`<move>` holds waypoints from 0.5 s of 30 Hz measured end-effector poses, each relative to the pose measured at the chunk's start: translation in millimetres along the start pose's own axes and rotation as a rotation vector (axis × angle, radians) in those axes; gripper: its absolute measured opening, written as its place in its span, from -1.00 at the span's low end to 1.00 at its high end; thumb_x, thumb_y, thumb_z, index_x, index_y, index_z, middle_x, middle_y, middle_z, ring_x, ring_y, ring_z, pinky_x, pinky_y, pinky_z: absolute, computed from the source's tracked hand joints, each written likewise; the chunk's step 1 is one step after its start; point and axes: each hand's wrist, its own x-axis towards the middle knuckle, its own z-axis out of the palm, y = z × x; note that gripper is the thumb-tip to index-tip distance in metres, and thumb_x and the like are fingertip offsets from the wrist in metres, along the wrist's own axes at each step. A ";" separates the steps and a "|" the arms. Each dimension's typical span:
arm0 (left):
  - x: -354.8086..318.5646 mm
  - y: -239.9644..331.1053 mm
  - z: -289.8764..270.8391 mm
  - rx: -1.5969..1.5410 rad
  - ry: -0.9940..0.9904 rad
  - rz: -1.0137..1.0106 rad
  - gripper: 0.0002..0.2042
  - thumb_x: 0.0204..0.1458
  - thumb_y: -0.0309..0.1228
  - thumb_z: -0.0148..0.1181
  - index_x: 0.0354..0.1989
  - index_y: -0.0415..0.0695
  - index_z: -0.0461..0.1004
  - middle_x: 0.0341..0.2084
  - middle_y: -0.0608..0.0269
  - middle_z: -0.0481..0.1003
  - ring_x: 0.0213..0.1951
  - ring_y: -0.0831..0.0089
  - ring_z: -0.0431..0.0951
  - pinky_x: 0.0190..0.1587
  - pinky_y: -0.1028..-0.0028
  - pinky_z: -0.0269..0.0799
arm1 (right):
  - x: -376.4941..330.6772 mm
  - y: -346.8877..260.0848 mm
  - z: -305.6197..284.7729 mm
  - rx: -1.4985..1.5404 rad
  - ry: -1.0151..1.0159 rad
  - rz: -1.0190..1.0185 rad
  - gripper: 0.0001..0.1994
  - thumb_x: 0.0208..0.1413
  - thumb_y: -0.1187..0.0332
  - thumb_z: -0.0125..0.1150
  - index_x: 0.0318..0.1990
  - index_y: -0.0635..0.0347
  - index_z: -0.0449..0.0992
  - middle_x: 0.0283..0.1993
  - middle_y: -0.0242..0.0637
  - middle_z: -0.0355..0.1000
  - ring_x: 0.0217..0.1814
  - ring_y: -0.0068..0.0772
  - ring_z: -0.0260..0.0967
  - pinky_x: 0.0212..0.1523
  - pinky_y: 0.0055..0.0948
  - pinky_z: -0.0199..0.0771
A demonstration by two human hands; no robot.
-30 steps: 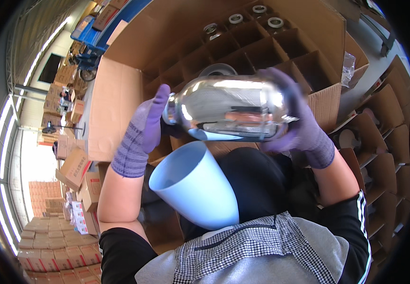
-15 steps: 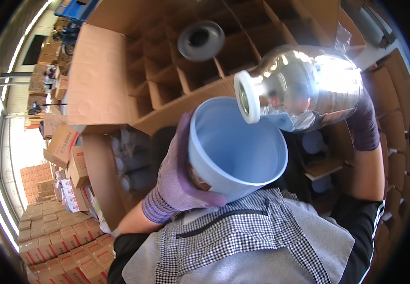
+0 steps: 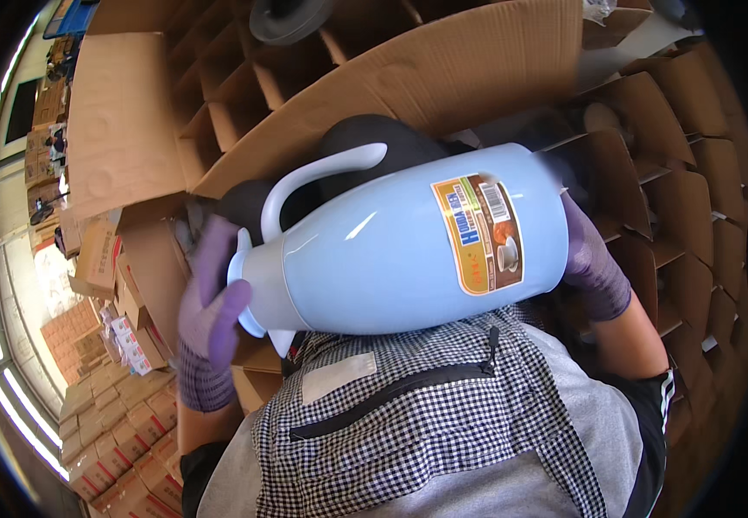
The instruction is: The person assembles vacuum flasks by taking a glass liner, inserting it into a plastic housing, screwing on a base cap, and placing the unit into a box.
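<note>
A light blue vacuum jug (image 3: 374, 250) lies on its side across the front of my checked apron. Its mouth and pale collar face left, its base faces right, and its curved handle (image 3: 313, 173) is on the far side. A coloured label (image 3: 482, 233) is on its body. My left hand (image 3: 210, 302), in a purple glove, is at the mouth end with fingers spread and the thumb against the rim. At the base, my gloved right hand (image 3: 594, 259) holds the jug, its fingers mostly hidden. The silvered glass liner is out of sight.
Beyond the jug stands a large carton (image 3: 443, 73) with cardboard dividers; a grey round part (image 3: 289, 17) sits in it. More divided cartons (image 3: 694, 224) are on the right. Stacked boxes (image 3: 123, 432) fill the lower left. An open carton flap (image 3: 119, 121) sticks out at the upper left.
The blue shell has turned onto its side, mouth to the left. My right hand has gone from the silvered liner to the jug's base; my left hand has moved to the mouth end.
</note>
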 end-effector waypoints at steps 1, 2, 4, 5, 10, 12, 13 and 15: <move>-8.1 -24.4 -0.8 -0.160 0.028 -0.071 -0.01 0.08 -0.10 0.32 0.58 -0.29 -0.09 0.41 -0.14 0.26 0.40 0.11 0.33 0.43 0.19 0.22 | -0.5 8.4 3.7 0.076 -0.003 -0.106 0.15 -0.38 0.22 0.80 0.45 0.25 0.22 0.33 -0.16 0.41 0.32 -0.32 0.37 0.37 -0.25 0.36; -13.0 -37.2 8.8 -0.323 0.061 -0.135 0.00 0.12 -0.02 0.26 0.60 -0.24 -0.15 0.42 -0.16 0.23 0.40 0.08 0.32 0.43 0.16 0.24 | 1.5 14.2 5.1 0.077 -0.011 -0.137 0.11 -0.37 0.23 0.79 0.43 0.25 0.24 0.31 -0.16 0.42 0.31 -0.32 0.39 0.35 -0.25 0.38; -17.6 -33.2 25.7 -0.367 0.084 -0.102 -0.02 0.08 -0.15 0.32 0.56 -0.36 -0.10 0.35 -0.15 0.31 0.37 0.12 0.36 0.43 0.22 0.20 | -0.8 17.4 4.1 -0.003 -0.013 -0.138 0.04 -0.33 0.24 0.77 0.39 0.24 0.29 0.27 -0.17 0.45 0.27 -0.32 0.42 0.32 -0.26 0.42; -17.6 -24.3 30.8 -0.339 0.077 -0.092 -0.02 0.09 -0.17 0.34 0.56 -0.36 -0.10 0.35 -0.14 0.31 0.37 0.13 0.35 0.43 0.22 0.21 | -2.7 18.8 2.9 -0.047 -0.010 -0.135 0.00 -0.31 0.25 0.76 0.37 0.24 0.31 0.25 -0.17 0.46 0.25 -0.33 0.43 0.30 -0.27 0.43; -22.2 2.7 33.0 -0.231 0.045 -0.037 -0.05 0.11 -0.28 0.37 0.56 -0.34 -0.10 0.33 -0.10 0.33 0.35 0.20 0.35 0.41 0.24 0.23 | -22.3 29.1 -3.1 -0.193 0.033 -0.126 -0.17 -0.22 0.30 0.72 0.28 0.22 0.43 0.17 -0.19 0.53 0.16 -0.33 0.51 0.21 -0.29 0.53; -24.7 7.9 35.1 -0.160 0.054 -0.003 -0.06 0.12 -0.32 0.38 0.57 -0.32 -0.10 0.33 -0.09 0.33 0.33 0.22 0.35 0.40 0.25 0.24 | -22.1 33.6 -2.4 -0.231 0.047 -0.134 -0.24 -0.18 0.32 0.71 0.24 0.22 0.48 0.13 -0.19 0.56 0.12 -0.34 0.54 0.17 -0.30 0.56; -24.0 7.7 35.4 -0.152 0.073 0.050 -0.08 0.15 -0.28 0.36 0.57 -0.31 -0.09 0.32 -0.06 0.33 0.32 0.25 0.36 0.39 0.27 0.25 | -22.7 35.0 -1.6 -0.246 0.056 -0.141 -0.28 -0.16 0.33 0.70 0.22 0.21 0.50 0.11 -0.20 0.58 0.11 -0.34 0.55 0.16 -0.30 0.58; -21.9 10.9 28.5 -0.134 0.077 0.049 -0.11 0.18 -0.25 0.33 0.56 -0.31 -0.07 0.32 -0.06 0.32 0.32 0.26 0.36 0.38 0.28 0.25 | -23.8 36.5 -0.6 -0.280 0.066 -0.154 -0.35 -0.13 0.35 0.68 0.18 0.21 0.55 0.08 -0.20 0.60 0.07 -0.34 0.58 0.12 -0.31 0.62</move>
